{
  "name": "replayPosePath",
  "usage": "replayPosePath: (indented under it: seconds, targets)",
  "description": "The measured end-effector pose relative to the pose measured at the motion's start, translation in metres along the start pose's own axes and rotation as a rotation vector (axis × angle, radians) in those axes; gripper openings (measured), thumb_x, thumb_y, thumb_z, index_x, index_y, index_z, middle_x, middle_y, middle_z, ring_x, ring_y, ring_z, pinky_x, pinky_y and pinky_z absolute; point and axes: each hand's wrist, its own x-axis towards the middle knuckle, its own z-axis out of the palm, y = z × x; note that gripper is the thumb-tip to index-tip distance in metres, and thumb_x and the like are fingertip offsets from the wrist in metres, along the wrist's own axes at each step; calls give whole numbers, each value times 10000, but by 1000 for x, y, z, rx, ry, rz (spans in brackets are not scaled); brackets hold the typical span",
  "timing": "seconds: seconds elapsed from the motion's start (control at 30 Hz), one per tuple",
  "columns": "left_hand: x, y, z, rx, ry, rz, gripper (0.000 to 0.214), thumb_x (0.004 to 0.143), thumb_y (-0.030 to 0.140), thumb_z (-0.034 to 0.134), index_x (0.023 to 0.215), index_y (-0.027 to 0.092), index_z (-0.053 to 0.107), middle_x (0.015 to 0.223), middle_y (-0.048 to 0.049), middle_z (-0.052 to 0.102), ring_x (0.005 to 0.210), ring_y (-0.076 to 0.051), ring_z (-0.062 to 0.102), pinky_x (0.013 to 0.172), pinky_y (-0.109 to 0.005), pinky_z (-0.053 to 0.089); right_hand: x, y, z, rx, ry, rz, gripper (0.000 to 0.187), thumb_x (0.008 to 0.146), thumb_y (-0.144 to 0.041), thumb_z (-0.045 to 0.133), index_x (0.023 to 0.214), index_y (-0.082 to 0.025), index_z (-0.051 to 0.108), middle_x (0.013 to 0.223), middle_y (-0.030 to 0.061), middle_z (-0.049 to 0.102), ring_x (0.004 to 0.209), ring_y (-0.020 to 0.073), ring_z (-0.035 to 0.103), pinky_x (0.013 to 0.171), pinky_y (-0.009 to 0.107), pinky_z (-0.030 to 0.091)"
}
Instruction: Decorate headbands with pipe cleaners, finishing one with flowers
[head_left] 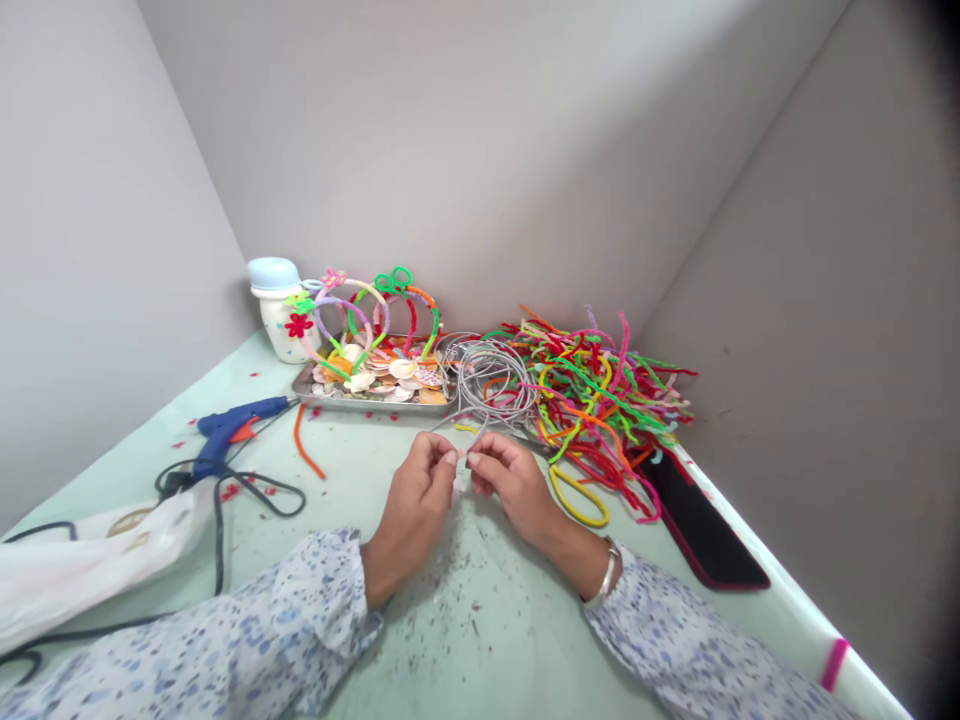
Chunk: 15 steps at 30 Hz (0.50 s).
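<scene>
My left hand (418, 505) and my right hand (521, 490) meet almost fingertip to fingertip over the middle of the table, both closed in a pinch. A loose coil of grey wire (495, 385) lies just beyond them, and a strand of it comes down to my right fingertips. Between the two pinches shows a tiny pale bit, too small to name. What my left fingers grip is hidden. Close to my right hand are scissors with yellow handles (579, 498), their blades partly covered.
Behind stands a metal tray (375, 404) of seashells (403, 370) with fuzzy-wrapped headbands (352, 305). A white jar (283, 318) is at back left. A blue glue gun (225, 430) with cord and a plastic bag (112, 560) lie left; pipe cleaners (592, 390) and a phone (705, 525) right.
</scene>
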Motion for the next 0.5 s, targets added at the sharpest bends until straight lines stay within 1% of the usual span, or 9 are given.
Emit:
replayPosePath:
  seconds: [0.3,0.5]
  targets:
    - [1,-1,0,-25,-23,-17,161,901,334,399,820,204,450,597,65,430,530,-99,407,536,-221,328,0,0,2,-77,41,-3,91,790,-249,574,715,-199,569,537,-56,515,497,114,465,523,244,365]
    - [0,-1,0,-18,-20,-20,149,891,326,404,810,206,442,596,66,430,528,-104,406,545,-227,325,0,5,2,-82,38,3,93,801,-268,570,736,-203,563,548,-55,517,506,118,476,529,244,376]
